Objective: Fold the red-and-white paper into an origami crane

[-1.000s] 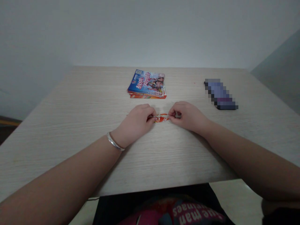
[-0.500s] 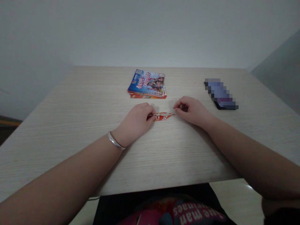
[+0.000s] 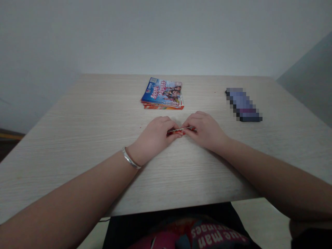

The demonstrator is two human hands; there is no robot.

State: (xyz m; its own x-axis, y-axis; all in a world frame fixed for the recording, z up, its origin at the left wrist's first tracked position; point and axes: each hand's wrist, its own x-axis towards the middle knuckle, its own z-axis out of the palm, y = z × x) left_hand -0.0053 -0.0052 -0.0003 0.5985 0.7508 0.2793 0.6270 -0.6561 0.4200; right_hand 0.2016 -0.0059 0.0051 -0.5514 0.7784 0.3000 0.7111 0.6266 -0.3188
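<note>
A small folded red paper point(image 3: 180, 130) lies flat on the wooden table point(image 3: 90, 124) between my two hands. My left hand point(image 3: 155, 137), with a silver bracelet at the wrist, pinches its left end with closed fingers. My right hand point(image 3: 203, 130) pinches its right end, fingers curled over it. Most of the paper is hidden under the fingertips; only a thin red strip shows.
A stack of colourful leaflets point(image 3: 163, 94), blue one on top, lies beyond my hands at mid-table. A dark, blurred-out flat object point(image 3: 243, 104) lies at the right. The table's near edge runs just above my lap. A pale wall stands behind.
My right hand had let go and drawn back to the right; now it has returned and grips the red paper again. Both hands sit closer together, and the paper looks narrower.
</note>
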